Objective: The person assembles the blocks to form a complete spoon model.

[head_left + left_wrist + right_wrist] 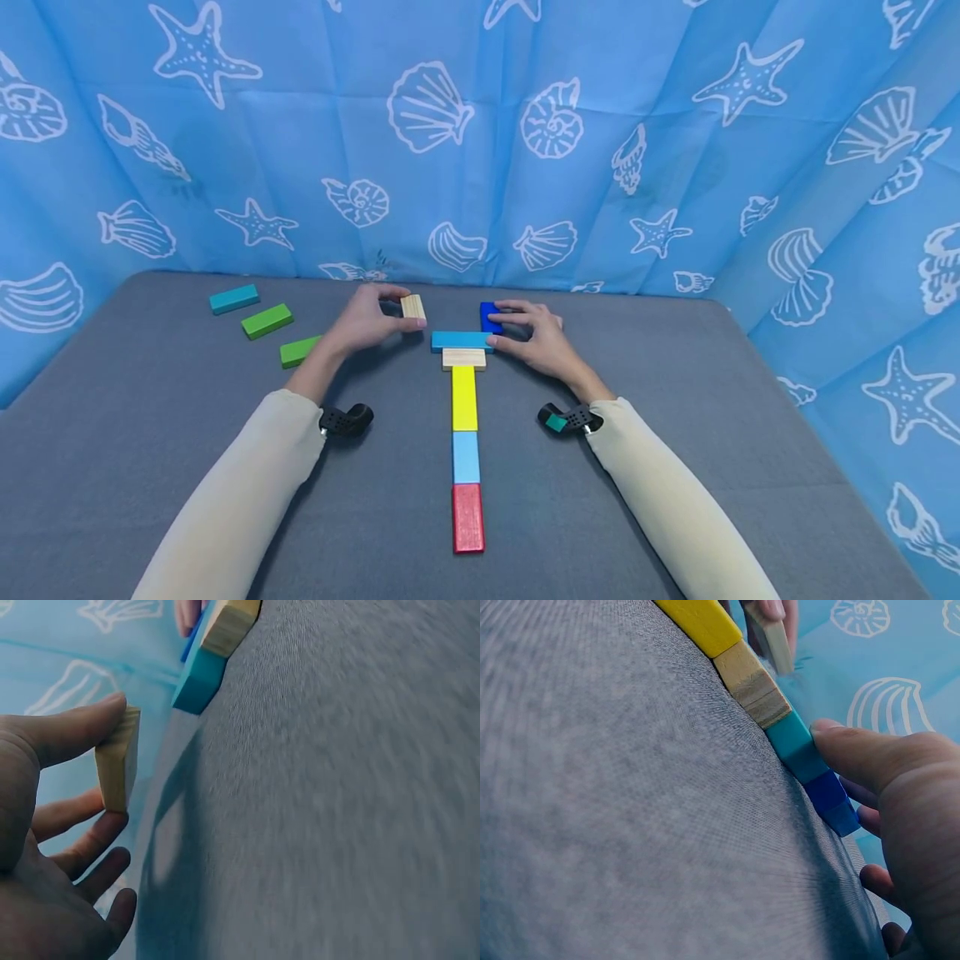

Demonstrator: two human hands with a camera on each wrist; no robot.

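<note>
In the head view my left hand holds a plain wooden block, pinched between thumb and fingertips. The left wrist view shows this wooden block raised above the grey cloth. My right hand touches two blocks at the top of a row. Its thumb rests at the right end of a teal block lying crosswise, and its fingers reach the side of a dark blue block just behind. Below the teal block follow another wooden block, a yellow block, a light blue block and a red block.
To the left lie a loose teal block, a green block and a second green block, partly hidden behind the left wrist. A blue curtain with white sea shapes hangs behind the grey tabletop.
</note>
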